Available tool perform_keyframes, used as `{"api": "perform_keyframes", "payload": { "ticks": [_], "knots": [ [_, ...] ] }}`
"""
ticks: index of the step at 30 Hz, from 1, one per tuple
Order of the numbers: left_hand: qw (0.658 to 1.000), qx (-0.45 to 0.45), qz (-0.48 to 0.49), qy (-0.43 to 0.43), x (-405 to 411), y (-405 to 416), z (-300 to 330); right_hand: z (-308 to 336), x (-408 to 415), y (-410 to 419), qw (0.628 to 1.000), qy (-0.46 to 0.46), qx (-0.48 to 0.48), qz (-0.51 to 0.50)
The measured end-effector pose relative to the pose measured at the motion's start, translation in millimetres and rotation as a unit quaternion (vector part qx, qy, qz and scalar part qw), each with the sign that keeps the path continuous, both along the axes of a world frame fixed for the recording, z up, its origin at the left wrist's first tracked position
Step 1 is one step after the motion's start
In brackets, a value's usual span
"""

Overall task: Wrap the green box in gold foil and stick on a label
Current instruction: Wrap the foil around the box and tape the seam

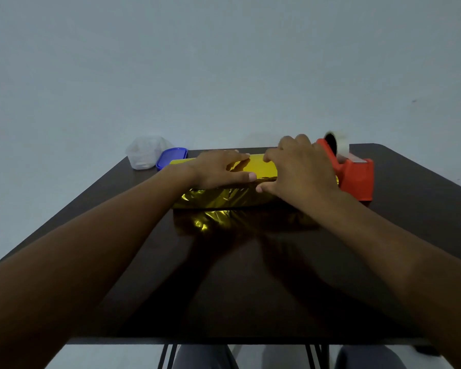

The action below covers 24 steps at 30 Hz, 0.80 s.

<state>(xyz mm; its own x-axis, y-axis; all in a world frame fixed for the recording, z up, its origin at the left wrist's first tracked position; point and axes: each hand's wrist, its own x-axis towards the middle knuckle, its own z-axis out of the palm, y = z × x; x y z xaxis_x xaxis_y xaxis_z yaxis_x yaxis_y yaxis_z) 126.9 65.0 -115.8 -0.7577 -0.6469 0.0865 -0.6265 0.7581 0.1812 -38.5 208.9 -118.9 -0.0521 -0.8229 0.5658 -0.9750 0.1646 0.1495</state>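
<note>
A long box covered in gold foil (261,169) lies across the far middle of the dark table (250,275); no green shows. My left hand (218,169) lies flat on the left half of its top, fingers straight and pressing the foil. My right hand (301,169) rests on the right half, fingers and thumb spread over the foil near the middle seam. The foil's front face (224,198) is crinkled and reflects in the tabletop. No label is in sight.
A red tape dispenser (354,174) with a roll of clear tape (338,142) stands just right of the box, touching my right hand's far side. A clear plastic container (144,153) and its blue lid (171,157) sit at the back left. A pale wall rises behind the table.
</note>
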Motion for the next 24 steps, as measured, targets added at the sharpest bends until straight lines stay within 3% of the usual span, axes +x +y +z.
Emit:
{"api": "perform_keyframes", "payload": {
  "ticks": [9,14,19,22,24],
  "knots": [
    [0.999,0.022,-0.014,0.021,7,0,2,-11,-29,-3,0.991,0.03,0.119,0.061],
    [0.996,-0.019,-0.03,0.081,-17,4,19,2,-58,4,0.974,-0.197,0.065,0.092],
    [0.995,-0.06,-0.056,0.055,-80,15,31,-3,-104,11,0.965,-0.247,-0.072,-0.044],
    [0.993,-0.093,-0.074,0.008,-129,34,31,-9,-134,5,0.908,-0.377,-0.044,-0.177],
    [0.99,-0.111,-0.089,-0.015,-158,44,28,-13,-148,-1,0.852,-0.487,-0.002,-0.193]
  ]
}}
